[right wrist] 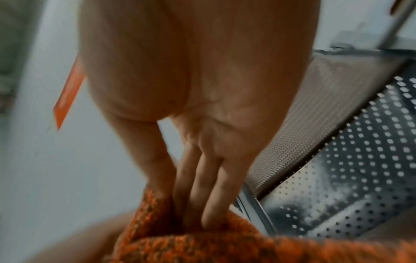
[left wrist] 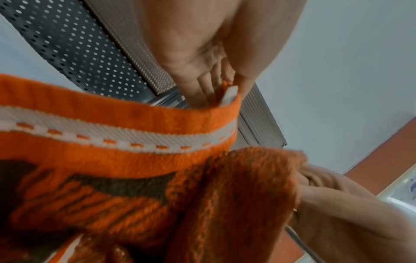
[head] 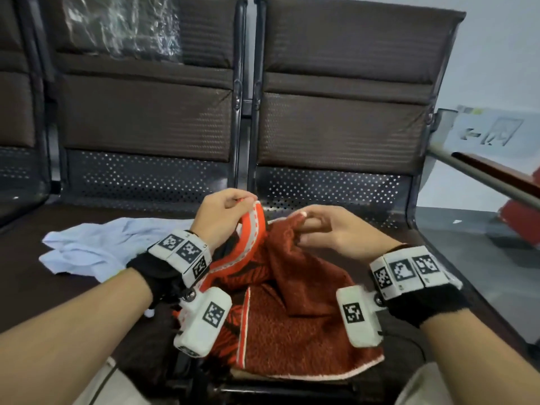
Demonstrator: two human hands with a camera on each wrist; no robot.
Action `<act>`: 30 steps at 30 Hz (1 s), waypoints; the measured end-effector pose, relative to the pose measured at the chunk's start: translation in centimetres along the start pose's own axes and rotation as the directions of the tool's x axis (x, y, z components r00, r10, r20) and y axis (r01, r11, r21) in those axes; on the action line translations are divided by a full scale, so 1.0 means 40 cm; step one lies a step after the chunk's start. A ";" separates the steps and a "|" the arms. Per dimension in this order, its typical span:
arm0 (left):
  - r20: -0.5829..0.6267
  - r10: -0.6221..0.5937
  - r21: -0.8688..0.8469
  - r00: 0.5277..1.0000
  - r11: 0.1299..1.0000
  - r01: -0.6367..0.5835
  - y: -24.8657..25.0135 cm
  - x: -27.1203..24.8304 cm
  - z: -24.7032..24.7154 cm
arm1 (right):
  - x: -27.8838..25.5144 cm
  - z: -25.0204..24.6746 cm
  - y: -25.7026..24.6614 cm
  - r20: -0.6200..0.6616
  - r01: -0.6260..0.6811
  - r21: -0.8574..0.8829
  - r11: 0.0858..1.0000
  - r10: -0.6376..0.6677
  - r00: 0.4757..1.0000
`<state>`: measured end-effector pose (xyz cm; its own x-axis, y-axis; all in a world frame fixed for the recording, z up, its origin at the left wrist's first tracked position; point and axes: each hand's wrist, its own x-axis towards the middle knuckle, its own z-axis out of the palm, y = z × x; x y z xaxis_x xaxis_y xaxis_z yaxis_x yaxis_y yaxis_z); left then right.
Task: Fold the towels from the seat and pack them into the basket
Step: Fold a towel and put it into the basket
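Orange towel (head: 292,305) between both hands (head: 222,217)

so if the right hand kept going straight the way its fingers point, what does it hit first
Probably the left hand. The right hand pinches the orange patterned terry towel, its fingers pointing left at the white-striped hem held there. Depth between them is unclear.
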<state>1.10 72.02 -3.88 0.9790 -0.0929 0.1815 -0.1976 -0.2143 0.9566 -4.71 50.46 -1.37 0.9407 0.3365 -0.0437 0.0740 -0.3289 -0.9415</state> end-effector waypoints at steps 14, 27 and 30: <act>0.322 -0.047 -0.016 0.946 0.998 0.054 0.035 -0.069 0.040 | 0.009 0.058 0.006 -0.278 0.141 -0.457 0.878 -0.291 0.915; 0.451 -0.119 -0.167 0.884 0.962 0.215 0.071 -0.096 0.050 | 0.008 0.059 0.007 -0.380 0.095 -0.464 0.881 -0.295 0.877; 0.398 -0.100 -0.114 0.912 0.981 0.157 0.073 -0.098 0.048 | 0.005 0.051 0.004 -0.323 0.077 -0.504 0.860 -0.271 0.907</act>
<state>-3.43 69.90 -2.22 0.8927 -0.4502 -0.0204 -0.0348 -0.1141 0.9929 -5.20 52.28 -2.23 0.9401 0.1087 0.3232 0.3029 -0.7018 -0.6448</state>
